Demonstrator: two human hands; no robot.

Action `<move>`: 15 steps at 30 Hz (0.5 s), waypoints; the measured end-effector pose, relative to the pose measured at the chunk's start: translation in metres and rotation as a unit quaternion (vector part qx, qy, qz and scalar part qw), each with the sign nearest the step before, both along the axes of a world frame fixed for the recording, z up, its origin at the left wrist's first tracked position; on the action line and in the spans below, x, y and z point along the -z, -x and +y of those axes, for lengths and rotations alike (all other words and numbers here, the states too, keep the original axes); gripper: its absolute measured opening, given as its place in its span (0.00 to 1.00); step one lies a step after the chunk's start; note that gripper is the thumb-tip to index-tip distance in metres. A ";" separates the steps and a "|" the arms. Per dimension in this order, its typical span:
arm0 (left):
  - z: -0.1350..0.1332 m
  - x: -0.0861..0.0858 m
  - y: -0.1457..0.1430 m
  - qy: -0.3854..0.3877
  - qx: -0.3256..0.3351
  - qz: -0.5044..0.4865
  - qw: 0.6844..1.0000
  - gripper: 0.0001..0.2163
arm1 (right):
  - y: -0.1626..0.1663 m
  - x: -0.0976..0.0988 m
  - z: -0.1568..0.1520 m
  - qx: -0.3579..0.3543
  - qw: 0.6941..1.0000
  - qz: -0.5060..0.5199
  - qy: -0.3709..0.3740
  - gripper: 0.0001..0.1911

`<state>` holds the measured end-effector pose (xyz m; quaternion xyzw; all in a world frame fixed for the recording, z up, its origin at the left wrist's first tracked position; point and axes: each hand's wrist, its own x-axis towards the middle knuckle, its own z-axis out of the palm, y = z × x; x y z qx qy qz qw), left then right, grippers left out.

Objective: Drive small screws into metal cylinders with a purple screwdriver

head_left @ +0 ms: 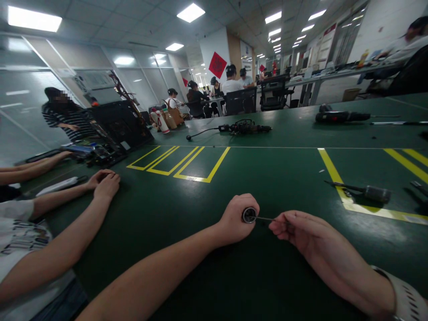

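Low over the green table, my left hand (234, 220) is closed around a dark cylindrical piece (249, 216), whose round, metal-rimmed end faces me. The inside of that end is too dark to make out. A thin metal rod (265, 219) runs from this end to my right hand (307, 234). The thumb and fingers of the right hand pinch the rod, and its far part is hidden by them. On my right wrist is a light perforated watch strap (406, 294).
Right of my hands lies a dark-handled tool with a narrow tip (376, 194), across yellow tape (334, 171). Farther back are a power drill (341, 116) and a coiled black cable (245, 127). At left rest a co-worker's hands (105, 183), near a black equipment panel (122, 125).
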<state>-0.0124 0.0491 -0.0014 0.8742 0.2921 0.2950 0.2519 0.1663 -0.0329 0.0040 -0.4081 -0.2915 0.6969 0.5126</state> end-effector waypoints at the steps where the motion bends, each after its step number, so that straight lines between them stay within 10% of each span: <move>1: 0.001 0.000 0.000 0.004 -0.001 -0.003 1.000 0.07 | 0.000 0.000 0.000 0.001 1.000 0.005 0.000 0.10; 15: -0.003 0.001 0.000 -0.039 -0.044 0.065 0.996 0.07 | 0.000 0.005 0.000 0.024 0.999 0.031 -0.007 0.10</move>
